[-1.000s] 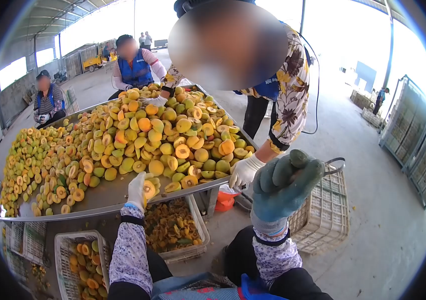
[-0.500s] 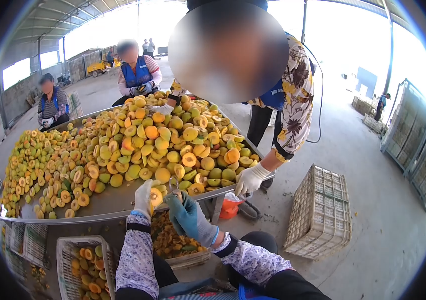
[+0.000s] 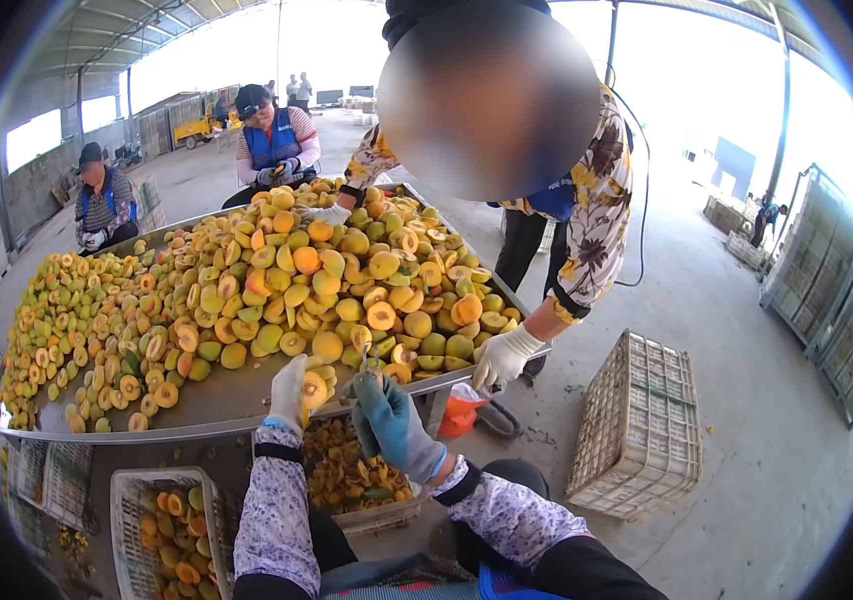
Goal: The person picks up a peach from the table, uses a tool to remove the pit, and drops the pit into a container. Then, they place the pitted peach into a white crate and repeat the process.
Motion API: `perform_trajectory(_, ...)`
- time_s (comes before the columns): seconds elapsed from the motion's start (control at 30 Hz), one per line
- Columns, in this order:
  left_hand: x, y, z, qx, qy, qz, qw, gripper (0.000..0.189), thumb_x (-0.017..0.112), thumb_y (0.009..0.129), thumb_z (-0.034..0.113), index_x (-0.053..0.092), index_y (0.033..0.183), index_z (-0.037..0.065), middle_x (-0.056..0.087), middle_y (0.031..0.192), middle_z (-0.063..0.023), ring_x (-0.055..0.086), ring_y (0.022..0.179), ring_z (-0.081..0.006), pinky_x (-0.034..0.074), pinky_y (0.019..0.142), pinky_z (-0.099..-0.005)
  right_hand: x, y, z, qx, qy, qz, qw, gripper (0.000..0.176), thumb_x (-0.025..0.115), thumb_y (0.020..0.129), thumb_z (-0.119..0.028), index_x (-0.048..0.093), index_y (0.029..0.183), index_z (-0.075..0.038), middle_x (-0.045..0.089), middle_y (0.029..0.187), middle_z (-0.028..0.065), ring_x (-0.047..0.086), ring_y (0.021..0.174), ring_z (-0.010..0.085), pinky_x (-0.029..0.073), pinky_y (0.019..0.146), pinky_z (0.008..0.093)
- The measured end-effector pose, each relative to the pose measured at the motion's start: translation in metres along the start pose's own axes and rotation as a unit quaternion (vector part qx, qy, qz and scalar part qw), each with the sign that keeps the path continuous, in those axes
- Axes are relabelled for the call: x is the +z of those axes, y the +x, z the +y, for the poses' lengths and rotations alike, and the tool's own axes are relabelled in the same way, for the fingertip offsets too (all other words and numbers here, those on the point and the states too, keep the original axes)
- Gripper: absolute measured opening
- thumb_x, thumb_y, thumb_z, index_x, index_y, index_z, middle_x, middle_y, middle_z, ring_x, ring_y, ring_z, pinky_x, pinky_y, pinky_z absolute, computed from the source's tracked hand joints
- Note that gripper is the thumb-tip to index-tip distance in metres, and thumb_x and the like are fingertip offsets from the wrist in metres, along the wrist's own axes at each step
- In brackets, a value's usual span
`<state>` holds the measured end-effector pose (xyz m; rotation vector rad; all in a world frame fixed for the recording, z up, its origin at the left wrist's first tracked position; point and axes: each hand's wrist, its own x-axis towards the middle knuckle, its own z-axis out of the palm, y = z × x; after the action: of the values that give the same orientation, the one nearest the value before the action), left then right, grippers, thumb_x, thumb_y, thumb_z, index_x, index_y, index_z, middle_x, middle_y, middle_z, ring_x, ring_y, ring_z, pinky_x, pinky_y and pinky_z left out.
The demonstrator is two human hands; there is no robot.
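My left hand (image 3: 290, 391), in a whitish glove, is closed around a halved yellow peach (image 3: 316, 388) at the table's front edge. The cut side of the peach half faces right. My right hand (image 3: 393, 428), in a blue and grey glove, grips a small metal pitting tool (image 3: 372, 356) whose looped end points up. A small gap separates the tool from the fruit. Behind both hands, a heap of halved and whole yellow-green peaches (image 3: 277, 290) covers much of the metal table (image 3: 197, 408).
Below the table are a crate of peach scraps (image 3: 357, 475) and a crate of peach halves (image 3: 177, 540). Stacked crates (image 3: 637, 425) stand at right. A co-worker leans over the table, one gloved hand (image 3: 505, 358) on its right edge. Other people sit behind the table.
My right hand has drawn slightly right and down, taking the tool away from the peach half. The near co-worker's head has shifted right.
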<state>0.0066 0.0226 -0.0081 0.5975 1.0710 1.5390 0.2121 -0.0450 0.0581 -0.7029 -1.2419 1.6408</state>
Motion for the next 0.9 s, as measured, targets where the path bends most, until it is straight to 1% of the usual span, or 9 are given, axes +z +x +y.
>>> perform_trajectory(0.07, -0.001, -0.006, 0.0, -0.007, 0.003, -0.002, 1.0, 0.039, 0.054, 0.101, 0.034, 0.062, 0.115, -0.001, 0.072, 0.098, -0.0186, 0.071, 0.082, -0.0298, 0.06, 0.073, -0.0405, -0.002, -0.002, 0.003, -0.007, 0.004, 0.009, 1.0, 0.038, 0.048, 0.107, -0.044, 0.06, 0.105, -0.009, 0.054, 0.059, 0.0006, 0.045, 0.038, 0.0097, 0.033, 0.036, 0.0242)
perform_trajectory(0.17, -0.001, -0.008, 0.003, -0.018, 0.005, -0.011, 1.0, 0.041, 0.054, 0.102, 0.037, 0.062, 0.115, -0.001, 0.071, 0.102, -0.0167, 0.071, 0.088, -0.0289, 0.06, 0.079, -0.0406, -0.008, -0.007, -0.014, -0.068, 0.03, 0.022, 0.997, 0.039, 0.048, 0.107, -0.045, 0.06, 0.106, -0.008, 0.054, 0.061, 0.0007, 0.044, 0.038, 0.0105, 0.033, 0.036, 0.0254)
perform_trajectory(0.27, -0.001, -0.006, 0.003, -0.015, 0.004, -0.015, 1.0, 0.042, 0.054, 0.102, 0.038, 0.062, 0.115, 0.0, 0.071, 0.101, -0.0167, 0.071, 0.088, -0.0287, 0.06, 0.079, -0.0417, -0.016, -0.006, -0.048, -0.196, 0.051, 0.089, 0.975, 0.038, 0.047, 0.107, -0.043, 0.06, 0.107, -0.007, 0.054, 0.063, 0.0009, 0.043, 0.039, 0.011, 0.034, 0.035, 0.0269)
perform_trajectory(0.37, -0.003, -0.008, 0.001, -0.005, 0.009, -0.025, 1.0, 0.042, 0.055, 0.102, 0.039, 0.063, 0.115, 0.0, 0.071, 0.1, -0.0163, 0.071, 0.087, -0.0288, 0.06, 0.078, -0.0419, -0.026, -0.001, -0.074, -0.27, 0.082, 0.14, 0.949, 0.039, 0.046, 0.108, -0.043, 0.06, 0.107, -0.006, 0.053, 0.061, 0.0013, 0.041, 0.037, 0.0112, 0.033, 0.034, 0.0277)
perform_trajectory(0.5, -0.004, -0.006, 0.001, -0.001, 0.006, -0.021, 1.0, 0.04, 0.055, 0.101, 0.038, 0.064, 0.113, 0.0, 0.072, 0.098, -0.0161, 0.071, 0.086, -0.0289, 0.061, 0.077, -0.0425, -0.029, 0.001, -0.061, -0.198, 0.067, 0.104, 0.972, 0.025, 0.053, 0.106, -0.031, 0.06, 0.108, -0.007, 0.052, 0.057, 0.0005, 0.04, 0.036, 0.0094, 0.032, 0.034, 0.0251)
perform_trajectory(0.53, -0.004, -0.004, 0.002, -0.005, 0.004, -0.017, 1.0, 0.04, 0.056, 0.101, 0.038, 0.064, 0.112, 0.0, 0.072, 0.098, -0.016, 0.071, 0.086, -0.029, 0.061, 0.077, -0.0426, -0.026, -0.004, -0.058, -0.147, 0.062, 0.111, 0.981, 0.019, 0.057, 0.104, -0.026, 0.06, 0.108, -0.008, 0.053, 0.058, 0.0005, 0.041, 0.037, 0.0089, 0.032, 0.034, 0.0241)
perform_trajectory(0.63, -0.008, -0.002, 0.0, -0.018, -0.033, -0.041, 0.998, 0.043, 0.056, 0.102, 0.037, 0.061, 0.121, -0.001, 0.071, 0.102, -0.0178, 0.071, 0.09, -0.0294, 0.061, 0.08, -0.043, -0.034, -0.004, -0.04, -0.105, 0.072, 0.091, 0.988, 0.02, 0.059, 0.103, -0.029, 0.059, 0.105, -0.008, 0.053, 0.057, 0.0003, 0.043, 0.038, 0.0104, 0.034, 0.036, 0.0257)
perform_trajectory(0.77, -0.004, -0.007, 0.004, -0.017, -0.016, -0.015, 1.0, 0.042, 0.058, 0.101, 0.038, 0.062, 0.12, 0.0, 0.071, 0.104, -0.0171, 0.071, 0.091, -0.0294, 0.061, 0.081, -0.0428, -0.04, -0.001, -0.032, -0.075, 0.066, 0.111, 0.989, 0.02, 0.06, 0.102, -0.029, 0.059, 0.103, -0.009, 0.053, 0.057, -0.0008, 0.043, 0.038, 0.0095, 0.035, 0.036, 0.0252)
perform_trajectory(0.9, -0.001, -0.011, 0.005, -0.009, -0.014, -0.011, 1.0, 0.038, 0.058, 0.1, 0.037, 0.065, 0.113, 0.002, 0.072, 0.101, -0.0147, 0.071, 0.09, -0.0293, 0.061, 0.078, -0.0431, -0.042, 0.001, -0.027, -0.052, 0.076, 0.099, 0.991, 0.018, 0.06, 0.102, -0.029, 0.057, 0.099, -0.011, 0.053, 0.059, -0.0027, 0.044, 0.038, 0.0075, 0.035, 0.035, 0.0233)
